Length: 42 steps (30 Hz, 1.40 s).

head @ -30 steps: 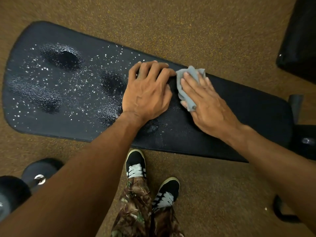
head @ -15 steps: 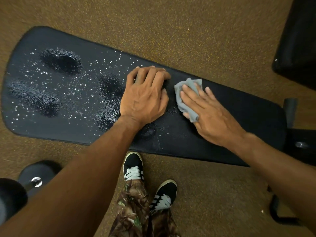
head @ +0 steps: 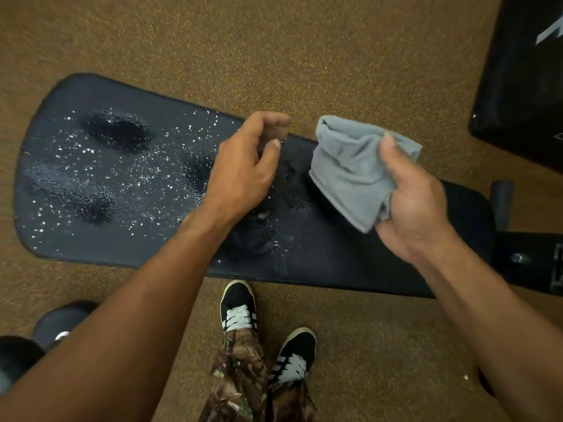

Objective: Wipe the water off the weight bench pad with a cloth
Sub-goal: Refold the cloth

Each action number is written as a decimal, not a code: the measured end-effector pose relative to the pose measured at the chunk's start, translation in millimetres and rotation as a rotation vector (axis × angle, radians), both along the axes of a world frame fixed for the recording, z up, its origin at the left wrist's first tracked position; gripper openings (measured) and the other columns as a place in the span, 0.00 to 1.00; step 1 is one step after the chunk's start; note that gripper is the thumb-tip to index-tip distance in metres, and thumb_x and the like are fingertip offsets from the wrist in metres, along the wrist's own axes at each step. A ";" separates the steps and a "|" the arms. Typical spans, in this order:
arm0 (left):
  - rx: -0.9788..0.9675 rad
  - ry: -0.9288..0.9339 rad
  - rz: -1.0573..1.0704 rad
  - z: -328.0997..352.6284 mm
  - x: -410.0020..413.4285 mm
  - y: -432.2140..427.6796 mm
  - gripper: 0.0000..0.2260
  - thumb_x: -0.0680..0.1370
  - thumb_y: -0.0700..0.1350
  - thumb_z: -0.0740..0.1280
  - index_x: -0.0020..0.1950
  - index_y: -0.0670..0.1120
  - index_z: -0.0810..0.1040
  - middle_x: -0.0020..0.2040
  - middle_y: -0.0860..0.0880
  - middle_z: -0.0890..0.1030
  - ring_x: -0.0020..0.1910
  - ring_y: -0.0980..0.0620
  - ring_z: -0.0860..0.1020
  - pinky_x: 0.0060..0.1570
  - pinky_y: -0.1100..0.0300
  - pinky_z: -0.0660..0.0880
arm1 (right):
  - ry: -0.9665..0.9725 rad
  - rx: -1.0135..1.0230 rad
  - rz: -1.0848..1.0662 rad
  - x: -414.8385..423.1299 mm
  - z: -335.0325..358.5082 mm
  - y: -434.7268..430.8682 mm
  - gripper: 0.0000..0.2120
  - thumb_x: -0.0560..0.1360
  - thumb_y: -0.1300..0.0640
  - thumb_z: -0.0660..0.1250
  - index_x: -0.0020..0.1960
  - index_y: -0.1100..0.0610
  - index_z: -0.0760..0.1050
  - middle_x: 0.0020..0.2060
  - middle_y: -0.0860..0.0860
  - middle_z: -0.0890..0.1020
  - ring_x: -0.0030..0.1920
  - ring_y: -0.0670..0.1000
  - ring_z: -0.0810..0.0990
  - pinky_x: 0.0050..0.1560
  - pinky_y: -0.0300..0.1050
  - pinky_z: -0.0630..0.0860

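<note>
Cloth [head: 350,175] first. In the head view it is grey and bunched, pinched between the thumb and fingers of my right hand [head: 414,208]. It seems raised clear of the bench pad [head: 350,269], over the far edge about midway along. My left hand [head: 243,166] hovers just beside it with the fingers loosely curled, holding nothing, and I cannot tell whether it touches the pad.

The water [head: 100,166] lies as bright beads and darker wet patches across the wide left half of the pad. A few more beads sit near the middle under my left wrist. The narrow right end looks matt and mostly dry. A dumbbell [head: 45,333] sits on the floor [head: 274,41] at lower left, well apart from the work.

Most of the wiping is still to come, I judge. To do it well I would:

- Use the free hand to fold the cloth into a flat wad with a dry face out.
- Lay it down under a flat palm at the edge of the wet zone.
- Draw long overlapping strokes toward the wide end.
- Blot the pooled patches first, since pushing them would only smear.
- Turn the cloth once it is soaked.
</note>
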State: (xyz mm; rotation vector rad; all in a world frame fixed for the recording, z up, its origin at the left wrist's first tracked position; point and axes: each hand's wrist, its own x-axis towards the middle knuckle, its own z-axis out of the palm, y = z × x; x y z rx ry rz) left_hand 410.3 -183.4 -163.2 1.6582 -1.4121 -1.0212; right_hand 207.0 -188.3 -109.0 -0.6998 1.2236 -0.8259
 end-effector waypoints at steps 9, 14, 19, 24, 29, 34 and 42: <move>0.298 0.575 -0.155 36.0 -9.5 -3.0 0.19 0.80 0.50 0.72 0.69 0.51 0.77 0.62 0.50 0.83 0.61 0.53 0.82 0.59 0.56 0.80 | -0.353 0.212 0.014 1.7 16.2 5.6 0.27 0.84 0.44 0.49 0.73 0.61 0.68 0.68 0.63 0.76 0.68 0.63 0.75 0.71 0.63 0.67; 0.057 0.313 -0.119 32.5 -5.9 2.6 0.24 0.77 0.47 0.75 0.71 0.59 0.72 0.62 0.56 0.76 0.58 0.63 0.77 0.62 0.60 0.77 | -0.365 0.224 0.024 6.7 15.5 6.7 0.26 0.84 0.44 0.52 0.73 0.61 0.69 0.67 0.63 0.76 0.67 0.64 0.76 0.71 0.64 0.67; 0.050 0.021 -0.364 33.9 -0.9 3.6 0.21 0.77 0.55 0.73 0.69 0.65 0.75 0.60 0.56 0.74 0.59 0.60 0.71 0.60 0.56 0.74 | -0.350 0.215 0.096 9.0 13.7 11.3 0.27 0.83 0.45 0.53 0.73 0.63 0.68 0.67 0.65 0.75 0.68 0.65 0.74 0.70 0.65 0.68; 0.062 -0.002 -0.396 28.9 0.5 4.2 0.10 0.71 0.63 0.73 0.48 0.64 0.79 0.55 0.59 0.78 0.60 0.57 0.73 0.56 0.54 0.71 | -0.345 0.264 0.156 4.4 6.5 14.1 0.31 0.82 0.41 0.52 0.70 0.65 0.71 0.65 0.67 0.76 0.67 0.67 0.75 0.68 0.64 0.71; 0.060 0.284 -0.278 32.9 7.7 4.7 0.11 0.71 0.55 0.77 0.42 0.52 0.78 0.46 0.53 0.81 0.47 0.48 0.78 0.51 0.39 0.78 | -0.329 0.322 0.188 -5.9 6.0 12.5 0.37 0.77 0.33 0.53 0.72 0.61 0.70 0.68 0.63 0.75 0.67 0.65 0.75 0.64 0.61 0.74; 0.033 0.521 -0.319 58.9 16.4 -3.0 0.09 0.76 0.41 0.74 0.44 0.47 0.75 0.39 0.52 0.79 0.38 0.54 0.76 0.40 0.62 0.72 | 0.008 0.250 0.274 -7.7 11.0 6.9 0.36 0.73 0.27 0.53 0.72 0.47 0.70 0.65 0.54 0.80 0.60 0.56 0.81 0.56 0.55 0.79; 0.039 0.732 -0.383 76.9 13.2 -14.4 0.06 0.81 0.36 0.64 0.48 0.45 0.70 0.37 0.54 0.78 0.35 0.56 0.76 0.38 0.64 0.73 | 0.063 0.043 0.302 10.7 14.0 2.4 0.41 0.66 0.26 0.66 0.69 0.52 0.75 0.65 0.56 0.79 0.67 0.60 0.76 0.70 0.66 0.67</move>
